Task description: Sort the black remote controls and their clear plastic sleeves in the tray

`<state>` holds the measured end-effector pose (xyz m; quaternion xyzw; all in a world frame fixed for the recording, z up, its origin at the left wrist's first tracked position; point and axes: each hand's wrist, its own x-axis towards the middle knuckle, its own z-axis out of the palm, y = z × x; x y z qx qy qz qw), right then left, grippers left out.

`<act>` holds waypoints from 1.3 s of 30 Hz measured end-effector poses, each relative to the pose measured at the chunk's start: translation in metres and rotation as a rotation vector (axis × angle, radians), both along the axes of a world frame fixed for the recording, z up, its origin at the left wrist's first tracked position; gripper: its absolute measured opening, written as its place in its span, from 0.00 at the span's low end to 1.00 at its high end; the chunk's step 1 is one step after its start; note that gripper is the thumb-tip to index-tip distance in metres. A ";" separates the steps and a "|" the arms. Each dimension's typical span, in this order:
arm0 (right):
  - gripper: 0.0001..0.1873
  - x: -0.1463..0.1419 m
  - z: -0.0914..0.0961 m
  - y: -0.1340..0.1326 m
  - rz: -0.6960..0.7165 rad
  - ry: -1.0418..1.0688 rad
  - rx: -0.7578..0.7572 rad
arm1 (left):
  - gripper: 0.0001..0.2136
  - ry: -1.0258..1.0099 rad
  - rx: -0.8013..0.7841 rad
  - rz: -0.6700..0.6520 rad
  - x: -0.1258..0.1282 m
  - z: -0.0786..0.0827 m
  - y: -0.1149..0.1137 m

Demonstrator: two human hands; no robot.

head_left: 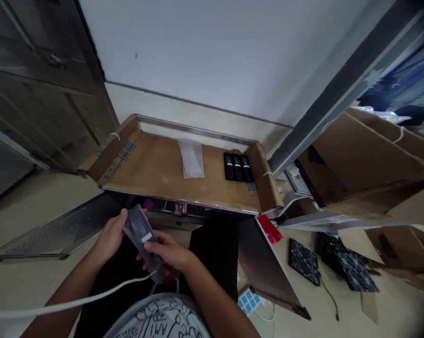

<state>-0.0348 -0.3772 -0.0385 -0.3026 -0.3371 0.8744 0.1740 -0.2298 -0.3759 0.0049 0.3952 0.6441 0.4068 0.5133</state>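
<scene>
Over my lap I hold a long dark device (138, 231) inside a clear plastic sleeve, with a small white label on its face. My left hand (110, 237) grips its upper left edge, thumb along the side. Lower down, my right hand (171, 251) is closed round the right side, its thumb pressed near the label. Ahead, on a cardboard-lined shelf (155, 169), lies a small stack of clear plastic sleeves (191, 159). Several similar black devices (237, 167) with white labels lie side by side at the shelf's right end.
A white cable (92, 298) crosses from the left edge to my lap. Two open metal doors (273, 267) flank my knees below the shelf. To the right are a large cardboard box (370, 164), a red piece (270, 229) and dark patterned packages (303, 260) on the floor.
</scene>
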 end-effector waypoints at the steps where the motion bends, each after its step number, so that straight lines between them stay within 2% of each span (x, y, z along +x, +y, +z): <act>1: 0.40 0.001 -0.001 0.000 0.005 0.008 -0.007 | 0.36 0.010 0.023 0.019 -0.001 0.000 0.000; 5: 0.41 0.004 -0.004 -0.001 0.035 -0.005 -0.046 | 0.35 0.108 0.122 0.050 -0.004 0.006 -0.002; 12: 0.38 0.003 -0.007 -0.004 0.058 -0.066 -0.023 | 0.32 0.349 0.251 -0.015 0.005 0.033 -0.008; 17: 0.34 0.002 -0.013 -0.004 0.060 -0.082 0.042 | 0.27 0.406 0.323 -0.040 0.012 0.051 -0.012; 20: 0.36 0.002 -0.014 -0.005 0.060 -0.027 0.028 | 0.26 0.408 0.325 -0.043 0.013 0.059 -0.012; 24: 0.36 0.002 -0.011 -0.006 0.043 -0.005 -0.003 | 0.27 0.374 0.271 -0.087 0.011 0.062 -0.009; 33: 0.34 0.002 -0.014 -0.005 -0.022 -0.081 0.119 | 0.24 0.531 0.327 -0.234 0.002 0.065 -0.005; 39: 0.32 0.006 -0.015 -0.006 -0.006 -0.122 0.179 | 0.21 0.625 0.439 -0.179 0.005 0.063 -0.010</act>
